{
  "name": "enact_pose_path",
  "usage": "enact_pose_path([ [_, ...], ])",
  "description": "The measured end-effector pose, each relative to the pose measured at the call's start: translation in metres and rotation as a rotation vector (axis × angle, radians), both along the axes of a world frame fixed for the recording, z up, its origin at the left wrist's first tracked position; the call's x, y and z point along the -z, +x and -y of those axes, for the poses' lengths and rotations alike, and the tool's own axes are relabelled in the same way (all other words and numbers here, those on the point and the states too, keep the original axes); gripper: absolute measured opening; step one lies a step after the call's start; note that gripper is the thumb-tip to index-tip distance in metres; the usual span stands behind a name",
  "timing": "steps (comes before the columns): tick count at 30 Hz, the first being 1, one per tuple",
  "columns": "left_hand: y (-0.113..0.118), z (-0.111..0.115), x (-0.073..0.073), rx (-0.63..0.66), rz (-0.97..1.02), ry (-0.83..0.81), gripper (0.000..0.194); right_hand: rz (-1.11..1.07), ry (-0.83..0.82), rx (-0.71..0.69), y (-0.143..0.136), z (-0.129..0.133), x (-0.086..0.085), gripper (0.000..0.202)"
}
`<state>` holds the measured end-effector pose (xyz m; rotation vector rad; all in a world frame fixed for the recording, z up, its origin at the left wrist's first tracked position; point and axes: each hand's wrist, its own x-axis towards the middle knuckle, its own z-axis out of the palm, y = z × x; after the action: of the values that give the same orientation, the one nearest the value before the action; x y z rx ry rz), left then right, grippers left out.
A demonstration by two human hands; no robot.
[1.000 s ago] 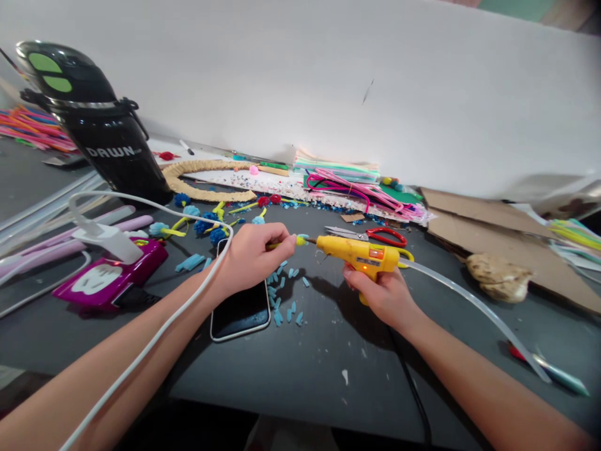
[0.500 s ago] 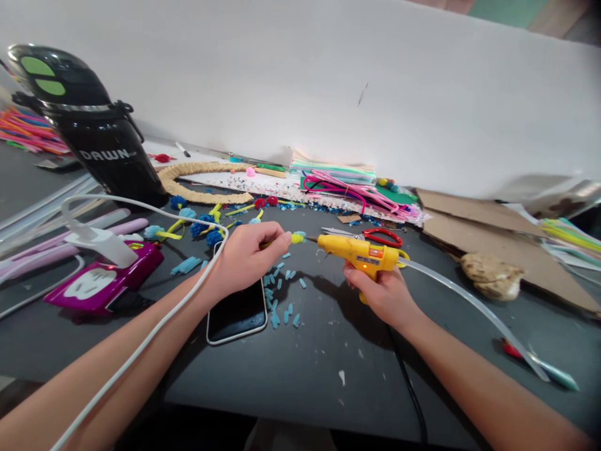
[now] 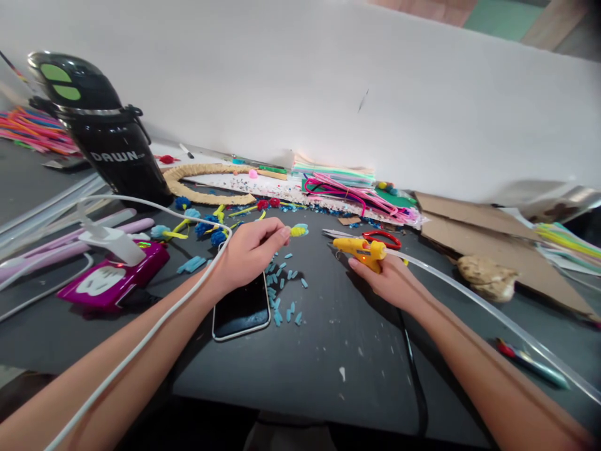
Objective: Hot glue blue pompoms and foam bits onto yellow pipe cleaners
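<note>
My left hand [image 3: 256, 247] is closed in a pinch on a small yellow piece with light blue bits [image 3: 299, 230], which sticks out past the fingertips. In my right hand [image 3: 387, 275] is a yellow glue gun [image 3: 359, 248], its nozzle pointing left, apart from the piece. A clear glue stick [image 3: 451, 285] runs out of the gun's back. Between and below the hands lie short light blue pieces [image 3: 277, 313]. A phone [image 3: 241, 310] rests partly under my left wrist.
Red-handled scissors [image 3: 382, 238] lie behind the gun. At the left are a black bottle [image 3: 117, 150], a purple power strip [image 3: 113, 282] and a white cable crossing my left forearm. Cardboard [image 3: 507, 257] and a pen [image 3: 535, 366] lie at the right.
The glue gun has tipped and its nozzle has moved away from the yellow piece. The piece now shows more light blue at its tip. The view has shifted slightly.
</note>
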<state>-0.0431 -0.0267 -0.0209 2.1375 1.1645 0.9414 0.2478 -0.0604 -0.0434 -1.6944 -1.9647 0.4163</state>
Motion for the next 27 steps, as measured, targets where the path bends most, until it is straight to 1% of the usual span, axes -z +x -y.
enact_pose_path([
  [2,-0.001,-0.002,0.002,-0.016,-0.003,0.016,0.033,0.177,-0.037,-0.028,-0.001,0.002,-0.004,0.040],
  [4,-0.002,-0.004,0.003,-0.040,-0.005,0.026,0.033,0.295,-0.045,-0.011,0.001,0.006,-0.008,0.044],
  [6,-0.002,-0.005,0.004,-0.055,-0.013,0.030,0.033,0.349,-0.044,0.033,0.005,0.012,-0.010,0.046],
  [10,-0.002,-0.005,0.004,-0.062,-0.030,0.042,0.033,0.495,-0.089,0.196,0.018,0.032,-0.015,0.053],
  [12,-0.002,-0.005,0.003,-0.065,-0.033,0.042,0.033,0.554,-0.118,0.202,0.022,0.048,-0.019,0.054],
  [14,-0.001,-0.004,0.002,-0.065,-0.030,0.037,0.032,0.565,-0.182,0.112,0.017,0.065,-0.026,0.055],
  [16,0.000,-0.003,0.001,-0.068,-0.029,0.027,0.032,0.431,-0.274,-0.143,0.003,0.077,-0.032,0.050],
  [17,0.000,-0.003,0.001,-0.068,-0.030,0.022,0.032,0.334,-0.319,-0.272,-0.008,0.080,-0.034,0.043],
  [18,0.001,-0.002,0.000,-0.069,-0.031,0.019,0.032,0.241,-0.310,-0.347,-0.020,0.081,-0.034,0.034],
  [19,0.001,-0.002,0.000,-0.071,-0.032,0.020,0.033,0.165,-0.259,-0.388,-0.034,0.078,-0.034,0.025],
  [20,0.001,-0.002,0.000,-0.072,-0.031,0.023,0.033,0.116,-0.193,-0.419,-0.047,0.073,-0.032,0.017],
  [21,0.001,-0.002,0.000,-0.073,-0.030,0.027,0.033,0.094,-0.112,-0.425,-0.059,0.065,-0.029,0.015],
  [23,0.001,-0.002,0.000,-0.073,-0.026,0.034,0.034,0.121,0.007,-0.394,-0.080,0.048,-0.023,0.020],
  [25,0.001,-0.001,0.000,-0.072,-0.025,0.035,0.034,0.176,0.064,-0.349,-0.094,0.031,-0.016,0.024],
  [27,0.002,0.000,-0.001,-0.073,-0.028,0.030,0.034,0.240,0.081,-0.359,-0.102,0.020,-0.012,0.025],
])
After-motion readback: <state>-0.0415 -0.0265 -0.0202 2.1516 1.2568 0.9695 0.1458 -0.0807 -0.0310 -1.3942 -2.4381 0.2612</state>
